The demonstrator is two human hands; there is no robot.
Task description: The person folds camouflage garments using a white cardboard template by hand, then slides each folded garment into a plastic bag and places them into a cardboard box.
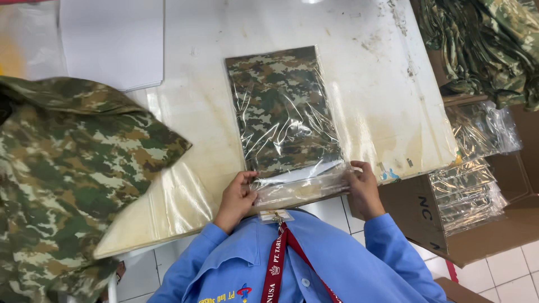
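Standing beside the table [370, 73], I see in the head view a clear plastic bag [292, 120] holding a folded camouflage garment [278, 106], flat at the table's near edge. The left hand [238, 196] pinches the bag's open flap [300, 188] at its left corner, fingers curled onto the film. The right hand [364, 188] grips the flap's right corner likewise. A pile of camouflage cloth [73, 168] lies to the left, white paper sheets [112, 39] beyond it. A cardboard box [477, 224] of clear bags [466, 191] stands to the right, below more camouflage garments [483, 45].
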